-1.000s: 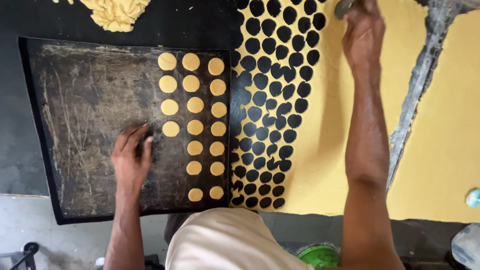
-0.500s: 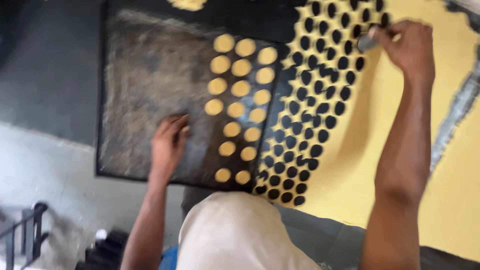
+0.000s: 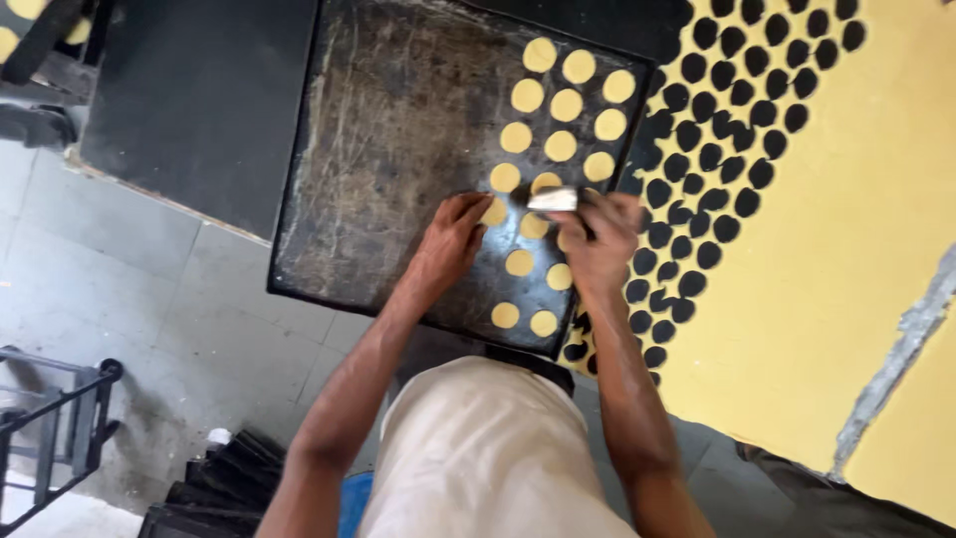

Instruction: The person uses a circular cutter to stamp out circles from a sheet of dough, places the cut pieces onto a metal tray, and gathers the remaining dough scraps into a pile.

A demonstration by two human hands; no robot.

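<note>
Dark metal baking tray [image 3: 398,130], matt, scuffed and streaked grey with floury residue. On it, pale yellow dough rounds [image 3: 561,145], smooth and soft-looking. The rolled dough sheet [image 3: 846,249] alongside looks matt, even, punched with holes. Small cutter [image 3: 553,200] shows a dull metallic sheen. Grey floor tiles [image 3: 129,299], worn.

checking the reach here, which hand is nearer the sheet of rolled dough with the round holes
Right. The right hand, holding a small metal cutter, is over the tray's right edge, beside the rolled dough sheet. The left hand sits further left, mid-tray, touching a dough round.
</note>
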